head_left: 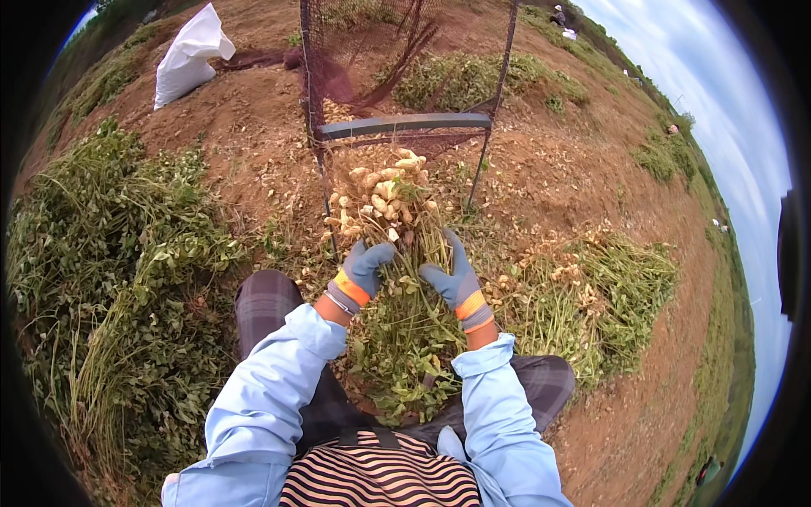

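Brown, dry soil (253, 127) covers the field, and green heaps lie all about: a big pile of pulled plants (110, 279) to the person's left, a smaller pile (583, 296) with pale pods showing to the right, and a low patch of greens (473, 80) beyond. Straight ahead stands a net frame (397, 51) of dark mesh on thin posts, with a grey bar (405, 125) across its front; loose pods lie behind the bar inside the mesh. A white sack (190, 55) lies on the ground at far left, well apart. Far off on the right, small figures (559, 15) are scattered along the field edge. The frame's posts and bar stand just beyond the bunch (397, 253), with nothing between it and the hands. The bunch is a peanut plant held root end away from the person: pale yellow pods (384, 190) clustered on thin roots at the top, green stems and leaves trailing down over the lap. The left hand (363, 270) and right hand (452, 275), both in grey gloves with orange cuffs, are closed around the stems on either side, just below the pods.
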`<action>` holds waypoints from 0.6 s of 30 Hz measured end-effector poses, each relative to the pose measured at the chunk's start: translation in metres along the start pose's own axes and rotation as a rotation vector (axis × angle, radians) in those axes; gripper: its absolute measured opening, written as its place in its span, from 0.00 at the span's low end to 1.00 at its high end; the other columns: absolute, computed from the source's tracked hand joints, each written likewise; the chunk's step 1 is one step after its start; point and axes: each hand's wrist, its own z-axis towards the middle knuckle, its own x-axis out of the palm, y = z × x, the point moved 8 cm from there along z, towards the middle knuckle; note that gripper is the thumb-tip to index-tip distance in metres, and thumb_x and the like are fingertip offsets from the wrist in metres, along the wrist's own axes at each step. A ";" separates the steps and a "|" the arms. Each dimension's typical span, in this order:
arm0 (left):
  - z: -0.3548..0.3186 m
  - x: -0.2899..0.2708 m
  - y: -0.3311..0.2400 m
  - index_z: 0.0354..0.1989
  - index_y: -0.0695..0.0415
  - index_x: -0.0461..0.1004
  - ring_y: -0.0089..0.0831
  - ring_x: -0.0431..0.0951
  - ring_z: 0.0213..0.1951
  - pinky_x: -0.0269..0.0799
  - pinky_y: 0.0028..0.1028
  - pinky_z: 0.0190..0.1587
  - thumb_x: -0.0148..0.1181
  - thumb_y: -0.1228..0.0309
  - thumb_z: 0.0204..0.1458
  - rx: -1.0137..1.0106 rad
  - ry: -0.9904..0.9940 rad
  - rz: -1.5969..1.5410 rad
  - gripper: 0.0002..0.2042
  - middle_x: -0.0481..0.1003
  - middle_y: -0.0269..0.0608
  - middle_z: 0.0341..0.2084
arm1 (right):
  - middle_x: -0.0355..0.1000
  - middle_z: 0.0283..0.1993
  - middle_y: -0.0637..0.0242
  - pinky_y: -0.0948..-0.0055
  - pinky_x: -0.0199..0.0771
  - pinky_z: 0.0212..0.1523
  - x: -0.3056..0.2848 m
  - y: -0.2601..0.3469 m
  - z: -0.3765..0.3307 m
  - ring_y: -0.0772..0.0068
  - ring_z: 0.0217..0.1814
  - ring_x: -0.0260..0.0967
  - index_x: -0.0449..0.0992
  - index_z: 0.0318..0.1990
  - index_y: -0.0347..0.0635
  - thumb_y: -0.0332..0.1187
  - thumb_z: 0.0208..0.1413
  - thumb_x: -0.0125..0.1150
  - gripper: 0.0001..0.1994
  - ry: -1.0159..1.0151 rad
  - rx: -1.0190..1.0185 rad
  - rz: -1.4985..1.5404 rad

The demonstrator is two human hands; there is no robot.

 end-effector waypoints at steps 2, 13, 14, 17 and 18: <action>0.004 -0.048 0.021 0.40 0.61 0.69 0.29 0.73 0.40 0.69 0.30 0.42 0.60 0.62 0.43 -0.098 -0.033 -0.013 0.18 0.73 0.37 0.35 | 0.59 0.54 0.56 0.72 0.60 0.51 0.025 -0.010 0.000 0.69 0.54 0.57 0.48 0.60 0.35 0.33 0.39 0.65 0.40 0.048 0.187 0.162; -0.006 -0.032 0.011 0.47 0.57 0.63 0.27 0.72 0.36 0.69 0.27 0.38 0.59 0.67 0.45 0.032 -0.369 0.031 0.20 0.71 0.37 0.35 | 0.69 0.43 0.50 0.69 0.63 0.46 0.012 0.004 -0.019 0.58 0.45 0.67 0.62 0.50 0.34 0.34 0.43 0.59 0.25 -0.341 0.095 -0.247; -0.005 -0.025 0.012 0.47 0.57 0.64 0.27 0.73 0.36 0.69 0.27 0.38 0.57 0.66 0.46 0.048 -0.320 -0.035 0.19 0.72 0.36 0.35 | 0.68 0.43 0.50 0.70 0.63 0.46 0.013 -0.003 -0.019 0.57 0.45 0.67 0.61 0.51 0.35 0.34 0.43 0.59 0.26 -0.318 0.090 -0.185; 0.002 -0.015 0.012 0.43 0.58 0.68 0.27 0.73 0.35 0.69 0.29 0.39 0.57 0.64 0.46 -0.010 -0.102 -0.159 0.16 0.73 0.35 0.34 | 0.66 0.46 0.49 0.68 0.62 0.49 0.023 0.006 -0.023 0.54 0.48 0.64 0.59 0.52 0.35 0.34 0.44 0.58 0.26 -0.271 0.038 -0.104; 0.000 -0.020 0.010 0.42 0.58 0.68 0.27 0.73 0.35 0.69 0.28 0.39 0.56 0.64 0.46 0.016 -0.110 -0.167 0.16 0.73 0.35 0.34 | 0.65 0.47 0.48 0.67 0.61 0.49 0.023 0.013 -0.025 0.54 0.49 0.63 0.59 0.52 0.35 0.34 0.44 0.58 0.26 -0.278 0.018 -0.125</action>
